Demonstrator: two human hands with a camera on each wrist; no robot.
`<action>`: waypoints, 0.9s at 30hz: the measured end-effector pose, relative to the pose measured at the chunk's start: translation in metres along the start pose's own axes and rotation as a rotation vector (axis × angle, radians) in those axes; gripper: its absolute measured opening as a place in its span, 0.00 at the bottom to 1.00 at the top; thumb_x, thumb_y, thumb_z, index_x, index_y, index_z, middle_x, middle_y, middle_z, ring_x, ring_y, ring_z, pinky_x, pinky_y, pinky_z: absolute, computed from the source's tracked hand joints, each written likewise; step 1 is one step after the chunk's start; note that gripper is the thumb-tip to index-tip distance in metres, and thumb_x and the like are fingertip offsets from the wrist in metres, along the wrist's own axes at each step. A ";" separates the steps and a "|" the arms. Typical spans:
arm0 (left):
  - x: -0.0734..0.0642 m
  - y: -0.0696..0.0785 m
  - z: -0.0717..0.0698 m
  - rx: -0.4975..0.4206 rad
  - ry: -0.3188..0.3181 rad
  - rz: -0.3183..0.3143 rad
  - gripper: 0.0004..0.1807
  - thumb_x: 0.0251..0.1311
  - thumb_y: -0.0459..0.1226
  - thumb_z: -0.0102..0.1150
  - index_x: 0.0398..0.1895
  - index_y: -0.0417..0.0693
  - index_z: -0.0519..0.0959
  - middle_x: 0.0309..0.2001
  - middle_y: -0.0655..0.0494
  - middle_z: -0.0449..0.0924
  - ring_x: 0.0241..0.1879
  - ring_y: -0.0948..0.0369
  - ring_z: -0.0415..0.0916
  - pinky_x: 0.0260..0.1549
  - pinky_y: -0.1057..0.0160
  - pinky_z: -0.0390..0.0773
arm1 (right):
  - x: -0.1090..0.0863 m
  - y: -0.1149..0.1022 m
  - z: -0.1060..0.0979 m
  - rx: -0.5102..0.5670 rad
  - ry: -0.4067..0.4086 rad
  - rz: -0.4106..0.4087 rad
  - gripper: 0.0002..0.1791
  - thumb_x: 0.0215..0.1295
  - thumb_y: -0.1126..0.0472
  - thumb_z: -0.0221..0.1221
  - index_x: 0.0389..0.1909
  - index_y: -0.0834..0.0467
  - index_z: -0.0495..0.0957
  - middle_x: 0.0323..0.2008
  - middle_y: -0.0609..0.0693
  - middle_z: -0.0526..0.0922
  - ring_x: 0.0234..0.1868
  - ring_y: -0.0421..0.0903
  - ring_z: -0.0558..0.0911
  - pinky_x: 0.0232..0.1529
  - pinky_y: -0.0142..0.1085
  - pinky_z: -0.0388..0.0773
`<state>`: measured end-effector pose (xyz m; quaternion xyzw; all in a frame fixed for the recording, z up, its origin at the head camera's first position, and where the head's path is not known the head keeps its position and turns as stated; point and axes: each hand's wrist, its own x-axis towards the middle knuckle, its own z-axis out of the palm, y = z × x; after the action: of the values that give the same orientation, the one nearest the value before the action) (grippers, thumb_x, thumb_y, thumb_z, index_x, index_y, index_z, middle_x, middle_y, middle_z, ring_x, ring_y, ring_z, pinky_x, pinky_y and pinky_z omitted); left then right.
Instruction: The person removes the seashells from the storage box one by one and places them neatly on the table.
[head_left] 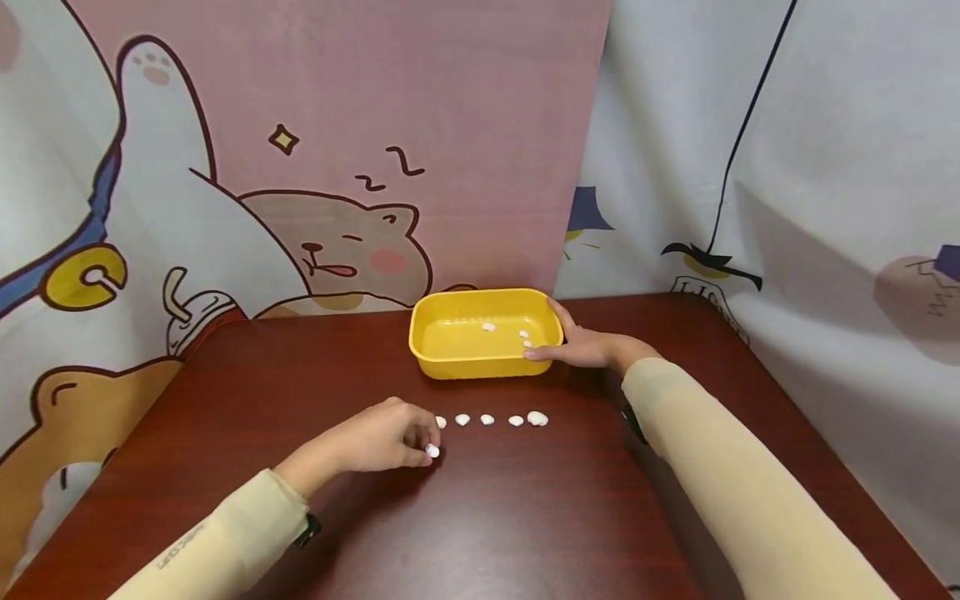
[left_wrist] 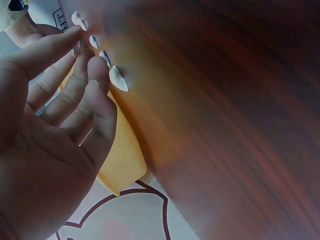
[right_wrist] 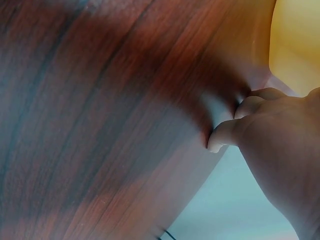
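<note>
By the left hand (head_left: 386,438), a white shell (head_left: 432,452) is pinched beside the left end of a row of five shells (head_left: 487,420) on the table (head_left: 525,525). The yellow tub (head_left: 465,367) is gripped at its right end by the right hand (head_left: 588,347). Three shells inside (head_left: 488,327) are seen only from the head; by the right wrist camera, lower fingers (right_wrist: 223,136) outside the tub are revealed.

The person wears long sleeves of pale cream cloth. The left sleeve (head_left: 225,529) bears a line of small dark lettering (head_left: 180,546) along its left side, too faint to read surely, and ends in a broad, loose cuff. A small black device (head_left: 307,530) shows at that cuff's right edge. The right sleeve (head_left: 727,475) looks plain, with another black piece (head_left: 633,422) below its cuff's left edge. Left hand (head_left: 382,437) and right hand (head_left: 588,346) are bare.
</note>
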<state>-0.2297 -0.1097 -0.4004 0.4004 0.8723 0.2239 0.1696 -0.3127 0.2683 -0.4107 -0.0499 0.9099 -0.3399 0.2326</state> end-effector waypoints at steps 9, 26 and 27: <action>0.003 -0.005 -0.001 0.049 0.032 0.021 0.08 0.56 0.26 0.71 0.36 0.46 0.87 0.26 0.63 0.81 0.27 0.70 0.73 0.29 0.70 0.77 | 0.002 0.000 0.000 -0.015 0.022 -0.007 0.74 0.58 0.18 0.61 0.83 0.38 0.16 0.86 0.63 0.37 0.85 0.64 0.49 0.82 0.68 0.49; 0.007 0.008 0.009 0.492 0.063 -0.015 0.08 0.53 0.26 0.71 0.34 0.47 0.86 0.32 0.58 0.83 0.28 0.62 0.78 0.30 0.63 0.79 | 0.001 0.002 0.002 0.021 0.010 -0.005 0.74 0.59 0.20 0.62 0.83 0.39 0.15 0.86 0.62 0.34 0.84 0.63 0.48 0.82 0.68 0.47; 0.007 0.009 0.008 0.497 0.057 -0.029 0.08 0.54 0.27 0.71 0.34 0.47 0.86 0.31 0.58 0.84 0.28 0.62 0.78 0.30 0.63 0.80 | 0.001 0.002 0.001 0.022 0.010 -0.003 0.74 0.59 0.20 0.62 0.83 0.39 0.15 0.86 0.62 0.35 0.84 0.63 0.48 0.82 0.68 0.47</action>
<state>-0.2248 -0.0969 -0.4037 0.4105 0.9107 0.0115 0.0443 -0.3126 0.2688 -0.4127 -0.0469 0.9073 -0.3502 0.2279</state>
